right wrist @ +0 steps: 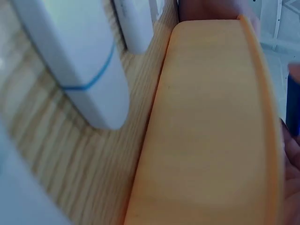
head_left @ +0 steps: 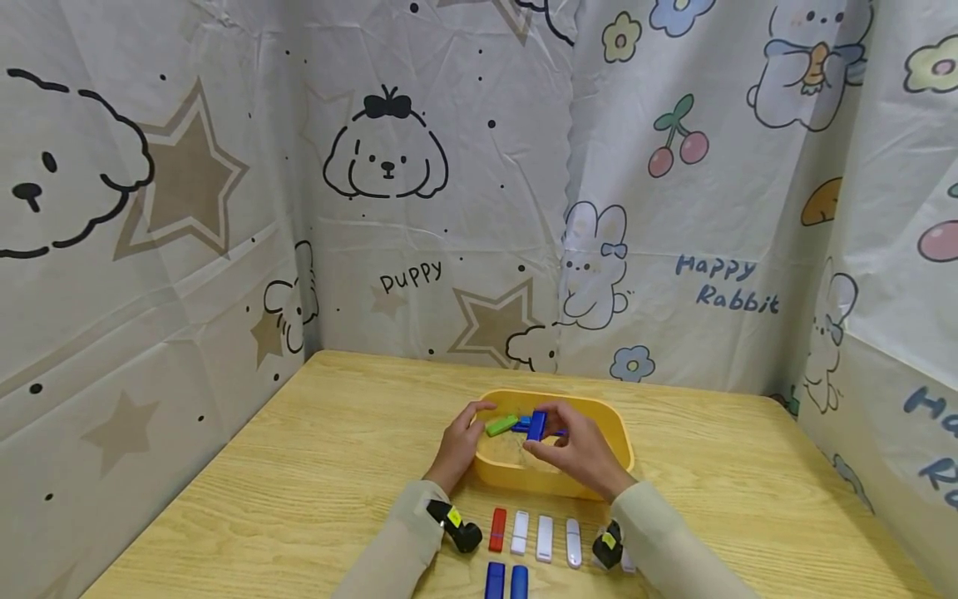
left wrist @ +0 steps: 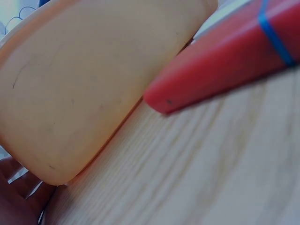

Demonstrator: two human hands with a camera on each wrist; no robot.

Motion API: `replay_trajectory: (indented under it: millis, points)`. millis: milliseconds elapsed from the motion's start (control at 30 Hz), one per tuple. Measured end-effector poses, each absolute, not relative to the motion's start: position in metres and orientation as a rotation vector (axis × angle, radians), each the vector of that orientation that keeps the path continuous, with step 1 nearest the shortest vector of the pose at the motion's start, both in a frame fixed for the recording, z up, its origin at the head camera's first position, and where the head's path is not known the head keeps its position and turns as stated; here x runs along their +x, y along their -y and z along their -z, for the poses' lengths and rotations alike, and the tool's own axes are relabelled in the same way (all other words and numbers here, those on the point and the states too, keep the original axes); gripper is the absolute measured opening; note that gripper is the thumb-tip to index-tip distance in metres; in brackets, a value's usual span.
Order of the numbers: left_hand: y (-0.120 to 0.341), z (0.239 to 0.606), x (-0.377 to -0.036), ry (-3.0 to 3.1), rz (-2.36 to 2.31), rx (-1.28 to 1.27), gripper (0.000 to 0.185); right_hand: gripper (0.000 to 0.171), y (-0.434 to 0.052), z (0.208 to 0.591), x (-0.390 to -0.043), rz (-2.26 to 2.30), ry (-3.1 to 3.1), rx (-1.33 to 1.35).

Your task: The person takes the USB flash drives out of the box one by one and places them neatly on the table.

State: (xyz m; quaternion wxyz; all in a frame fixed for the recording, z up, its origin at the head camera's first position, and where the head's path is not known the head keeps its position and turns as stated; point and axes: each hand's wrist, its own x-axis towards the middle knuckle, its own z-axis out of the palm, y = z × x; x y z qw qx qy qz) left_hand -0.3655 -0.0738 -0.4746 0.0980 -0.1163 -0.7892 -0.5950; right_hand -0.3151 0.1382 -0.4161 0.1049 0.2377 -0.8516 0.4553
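The rounded plastic bin (head_left: 516, 477) is coloured yellow; the oblong stick (head_left: 536, 426) held over it, dark blue. The wooden table (head_left: 359, 433) is patterned with tan grain.

The head view's lower edge crops two blue sticks (head_left: 495, 580) (head_left: 520, 582), the right sleeve (head_left: 662, 532) partly hides a white object (head_left: 628, 563), and the right wrist view's right edge crops the held blue stick (right wrist: 293, 108).

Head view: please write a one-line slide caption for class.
Right hand holds a blue stick over a yellow bin that the left hand grips.
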Motion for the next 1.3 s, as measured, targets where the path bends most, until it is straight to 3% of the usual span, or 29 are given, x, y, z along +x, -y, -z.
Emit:
replay_trajectory:
  millis: [333, 867, 1300]
  points:
    - [0.074, 0.473, -0.366, 2.336, 1.76, -0.35, 0.034, 0.038, -0.15, 0.407, -0.284, -1.112, 2.374, 0.837]
    - [0.072, 0.472, -0.365, 2.349, 1.801, -0.35, 0.035, 0.035, -0.158, 0.407, -0.244, -1.088, 2.422, 0.915]
    - [0.073, 0.474, -0.366, 2.352, 1.791, -0.343, 0.035, 0.04, -0.158, 0.407, -0.229, -1.032, 2.677, 1.186]
